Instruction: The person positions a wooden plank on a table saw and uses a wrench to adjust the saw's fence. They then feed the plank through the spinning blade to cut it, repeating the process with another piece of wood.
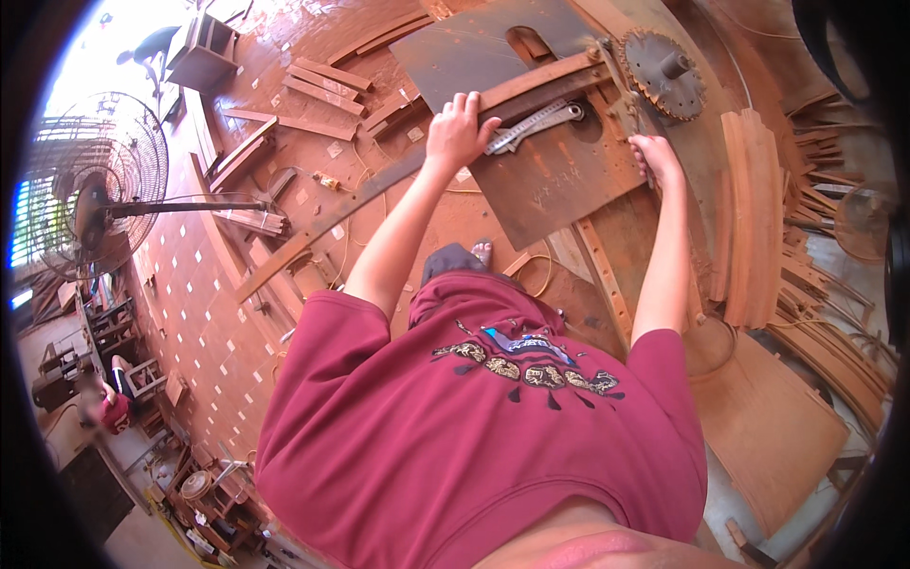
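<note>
My left hand (457, 133) lies over the long brown straight bar (545, 80), thumb apart from fingers, likely steadying it across the rusty flat metal table (559, 185). Silver metal wrench (536, 125) lies beside the bar, probably for easy reach. Right hand (657, 158): curled below the round toothed saw blade (654, 87), can't tell whether it's gripping anything.

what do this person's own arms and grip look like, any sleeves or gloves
The left sleeve and right sleeve are short, loose and plain maroon. Below them, the left forearm and right forearm are uncovered. The left grip and right grip are ungloved hands; no watch or bracelet shows.
</note>
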A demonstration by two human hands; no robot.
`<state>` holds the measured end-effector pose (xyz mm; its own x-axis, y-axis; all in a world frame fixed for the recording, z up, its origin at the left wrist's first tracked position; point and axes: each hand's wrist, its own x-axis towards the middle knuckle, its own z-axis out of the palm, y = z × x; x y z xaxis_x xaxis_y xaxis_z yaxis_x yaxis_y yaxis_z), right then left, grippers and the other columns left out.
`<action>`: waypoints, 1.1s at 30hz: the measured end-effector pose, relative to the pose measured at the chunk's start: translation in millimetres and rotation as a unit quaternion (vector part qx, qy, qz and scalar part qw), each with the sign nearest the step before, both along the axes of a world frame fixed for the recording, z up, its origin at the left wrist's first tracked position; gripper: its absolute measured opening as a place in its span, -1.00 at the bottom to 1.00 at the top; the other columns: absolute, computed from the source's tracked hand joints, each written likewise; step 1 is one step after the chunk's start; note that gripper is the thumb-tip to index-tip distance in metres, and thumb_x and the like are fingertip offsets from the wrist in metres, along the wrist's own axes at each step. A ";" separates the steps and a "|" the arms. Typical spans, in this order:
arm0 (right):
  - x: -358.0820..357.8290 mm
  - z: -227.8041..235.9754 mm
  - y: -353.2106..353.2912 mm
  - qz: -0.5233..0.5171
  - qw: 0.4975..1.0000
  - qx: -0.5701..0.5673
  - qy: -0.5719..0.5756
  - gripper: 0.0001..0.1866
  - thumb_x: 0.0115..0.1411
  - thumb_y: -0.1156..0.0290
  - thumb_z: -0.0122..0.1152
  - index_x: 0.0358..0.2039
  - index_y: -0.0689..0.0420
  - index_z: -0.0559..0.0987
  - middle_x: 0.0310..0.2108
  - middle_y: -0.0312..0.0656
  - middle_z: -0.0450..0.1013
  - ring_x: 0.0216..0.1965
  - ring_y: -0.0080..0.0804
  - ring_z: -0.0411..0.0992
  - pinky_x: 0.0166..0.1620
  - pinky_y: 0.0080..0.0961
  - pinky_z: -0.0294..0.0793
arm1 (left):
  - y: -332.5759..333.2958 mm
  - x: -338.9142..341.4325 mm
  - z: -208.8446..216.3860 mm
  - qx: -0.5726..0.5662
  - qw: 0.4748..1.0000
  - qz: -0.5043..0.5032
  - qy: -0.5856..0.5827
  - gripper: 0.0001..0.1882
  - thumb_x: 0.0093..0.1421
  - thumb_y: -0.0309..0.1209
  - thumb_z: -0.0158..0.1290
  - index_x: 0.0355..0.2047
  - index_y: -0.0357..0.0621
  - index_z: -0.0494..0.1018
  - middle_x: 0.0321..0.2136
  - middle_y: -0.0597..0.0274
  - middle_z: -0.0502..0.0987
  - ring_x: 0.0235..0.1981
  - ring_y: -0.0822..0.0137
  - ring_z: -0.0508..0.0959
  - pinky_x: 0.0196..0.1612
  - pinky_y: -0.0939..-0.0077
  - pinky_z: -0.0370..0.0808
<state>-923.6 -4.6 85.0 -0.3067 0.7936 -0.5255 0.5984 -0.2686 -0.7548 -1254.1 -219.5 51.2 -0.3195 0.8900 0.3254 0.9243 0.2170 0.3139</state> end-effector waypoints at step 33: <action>-59.5 -3.4 36.0 0.053 0.995 0.076 -0.046 -0.72 0.11 0.30 0.20 -0.47 0.32 0.54 -0.55 -0.17 0.52 -0.61 -0.41 0.47 -0.51 -0.40 0.49 | 27.9 -59.7 -4.0 -0.023 1.000 0.012 0.006 -0.24 0.30 0.24 -0.03 0.20 -0.17 0.35 0.07 0.05 0.47 0.07 -0.02 0.53 0.08 0.11 0.50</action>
